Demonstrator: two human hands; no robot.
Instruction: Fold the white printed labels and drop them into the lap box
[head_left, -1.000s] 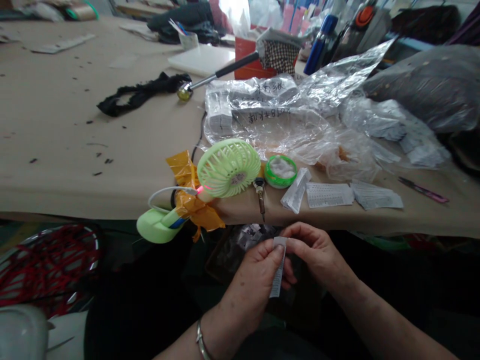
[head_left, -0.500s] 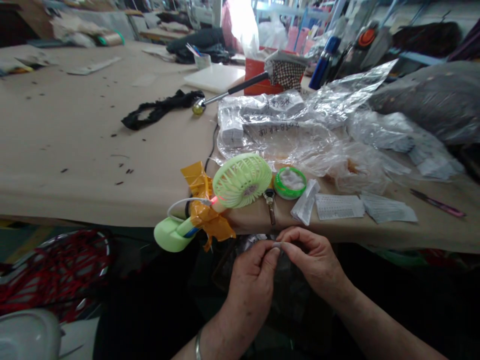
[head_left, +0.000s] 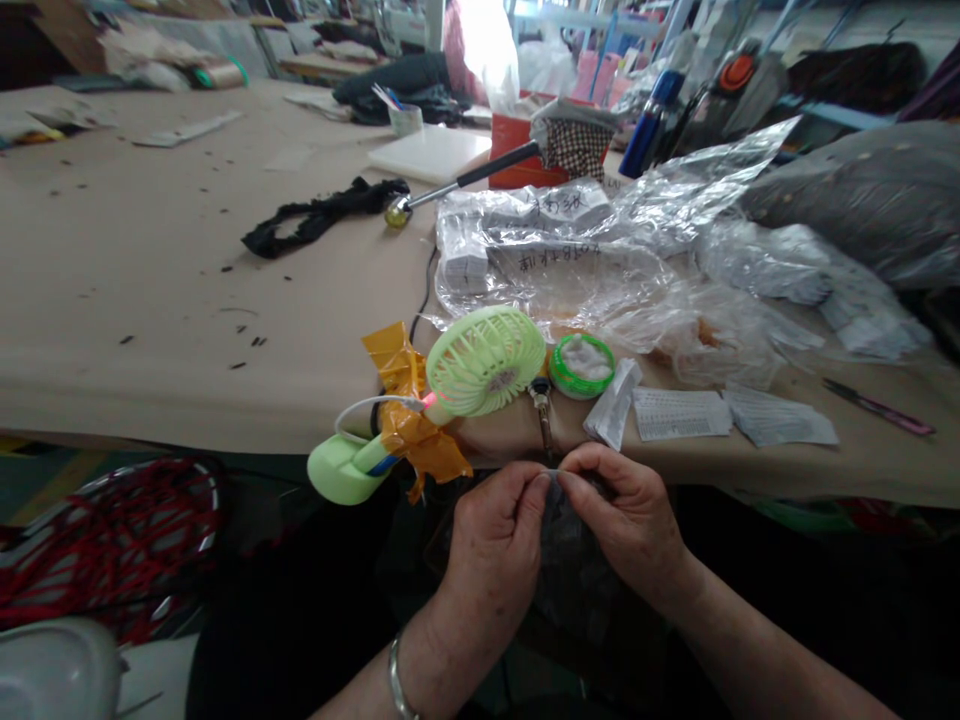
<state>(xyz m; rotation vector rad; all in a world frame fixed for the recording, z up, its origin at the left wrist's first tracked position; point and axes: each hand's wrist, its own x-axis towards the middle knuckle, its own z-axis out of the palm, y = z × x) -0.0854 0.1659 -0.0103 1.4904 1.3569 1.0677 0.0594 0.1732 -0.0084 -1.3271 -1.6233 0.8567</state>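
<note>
Lime green and orange are brightening a tan tabletop (head_left: 165,290)
The fan (head_left: 486,360) is showing pale lime, its tape (head_left: 421,442) glossy orange; the tub (head_left: 579,388) is displaying vivid green, its filling (head_left: 583,358) white; the held strip (head_left: 553,474) is looking greyish white; the cloth (head_left: 574,148) is mixing black and cream checks.

On my feed, glare blew out top centre, glints streaked the clear plastic (head_left: 577,285), deep shadow swallowed everything below the worktop (head_left: 172,300), and the background looked soft.
</note>
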